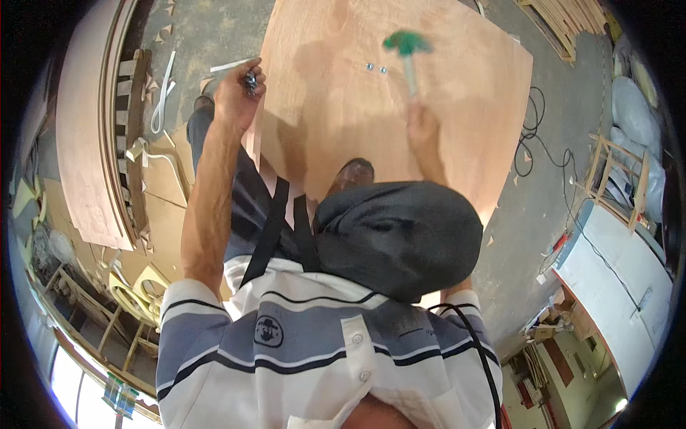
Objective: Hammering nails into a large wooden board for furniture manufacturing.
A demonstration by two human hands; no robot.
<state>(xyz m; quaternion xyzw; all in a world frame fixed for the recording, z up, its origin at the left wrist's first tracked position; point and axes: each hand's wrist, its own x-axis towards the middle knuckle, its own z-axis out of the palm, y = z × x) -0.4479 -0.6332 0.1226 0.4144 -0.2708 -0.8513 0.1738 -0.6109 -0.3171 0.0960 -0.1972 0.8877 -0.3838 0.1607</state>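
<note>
On the right, the right hand (424,127) was closed around a pale-handled, green-headed hammer (409,66); opposite, the left hand (236,99) was curled around small, shiny metal pieces (251,82). Leftward ahead of the right hand, two silvery metal fittings (369,66) lay on a broad, light-brown wooden panel (471,79).

Big light-brown wooden board (464,79), pretty much flat, with two small shiny metal pieces (369,66) sitting on it side by side, just a little gap between. Looks like a dusty shoe (357,171) is on it too. Grey floor (518,236) around it's got black cable (527,134) loosely looped, plus some white strips (166,75).
</note>
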